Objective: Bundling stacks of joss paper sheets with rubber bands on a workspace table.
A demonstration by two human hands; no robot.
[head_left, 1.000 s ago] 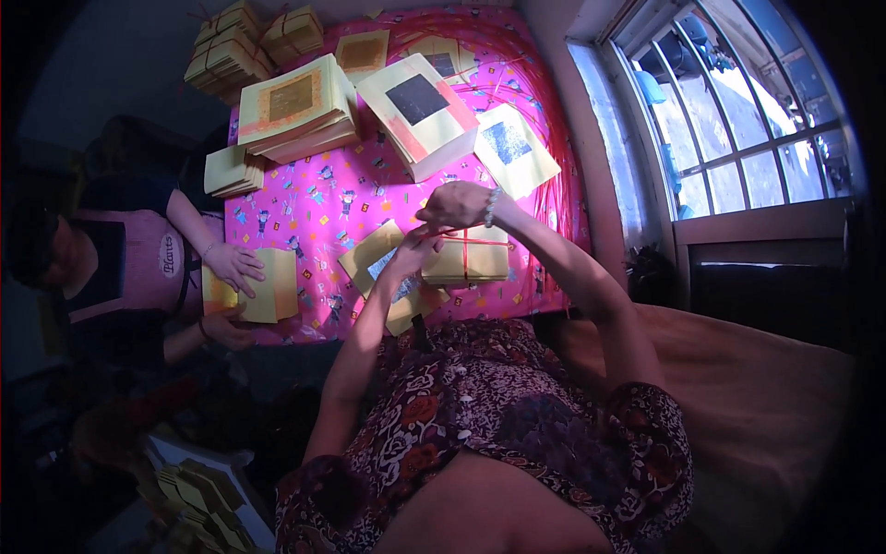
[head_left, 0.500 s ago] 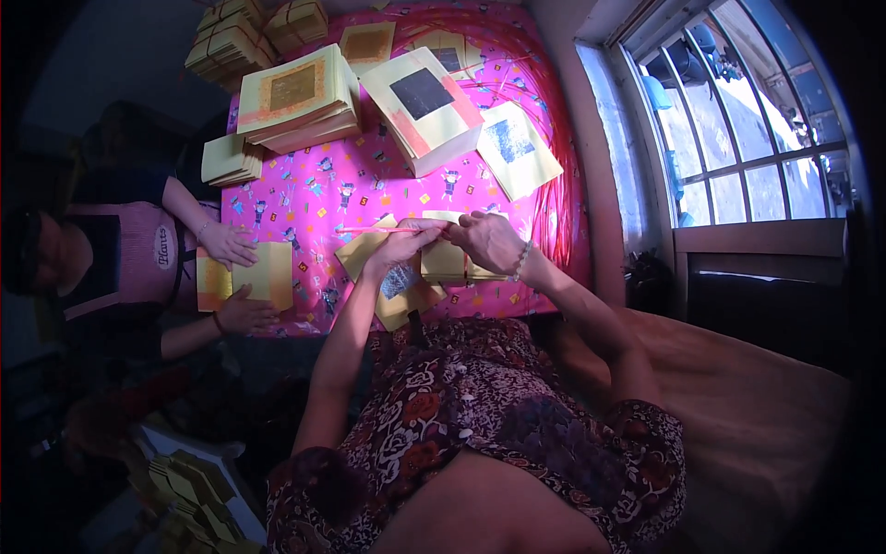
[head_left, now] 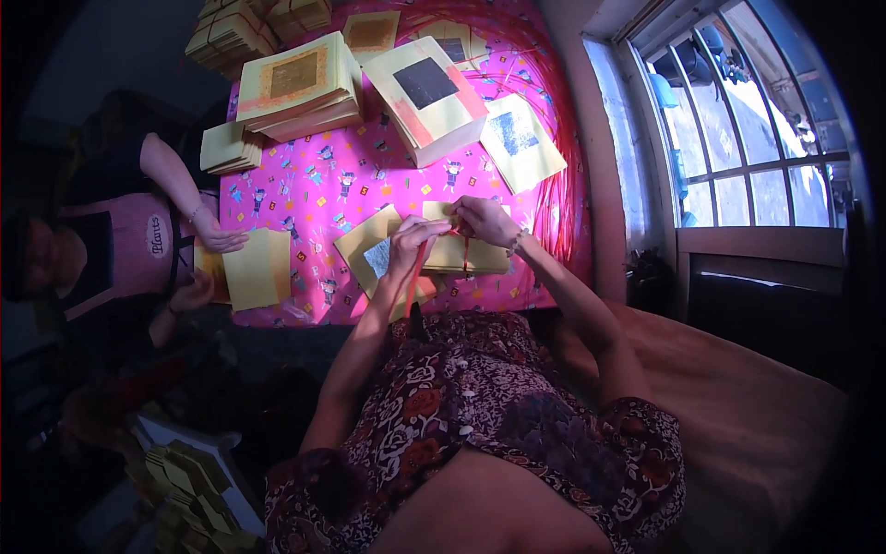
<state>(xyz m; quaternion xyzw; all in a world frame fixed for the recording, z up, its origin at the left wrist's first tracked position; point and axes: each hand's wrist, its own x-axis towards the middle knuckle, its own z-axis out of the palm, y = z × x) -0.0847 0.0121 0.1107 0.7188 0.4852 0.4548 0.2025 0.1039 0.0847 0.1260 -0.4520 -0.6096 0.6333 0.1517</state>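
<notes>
Far left, in shade: a pale stand (head_left: 166,430) bearing yellow paper bundles (head_left: 189,469). Above it, a co-worker in a pink apron (head_left: 131,235) at the left edge of the pink-covered table (head_left: 388,189). One co-worker hand (head_left: 220,237) at a yellow sheet (head_left: 260,272) in the near left corner; the other (head_left: 191,294) beside it, its grip too dim to tell.

Far left corner: bundles tied with string (head_left: 229,39). Below them along the left edge, a short stack (head_left: 231,150); next, a taller stack topped with a gold square (head_left: 300,83).

Near edge, past its middle: loose sheets (head_left: 374,257) with a silvery patch, partly under the person's left hand (head_left: 415,242). Left fingers closed on a red strand (head_left: 415,284), its tail hanging down. Just right, at the near edge, the yellow bundle (head_left: 484,257), lying flat, red strand around it. Right hand (head_left: 486,222) over its far side, thumb and fingertips pinching the strand near the left fingers; beaded bracelet at the wrist.

Beyond: a block of paper with a dark square (head_left: 427,85). Along the right edge, many loose red strands (head_left: 556,129). Far right, a barred window (head_left: 738,120).
</notes>
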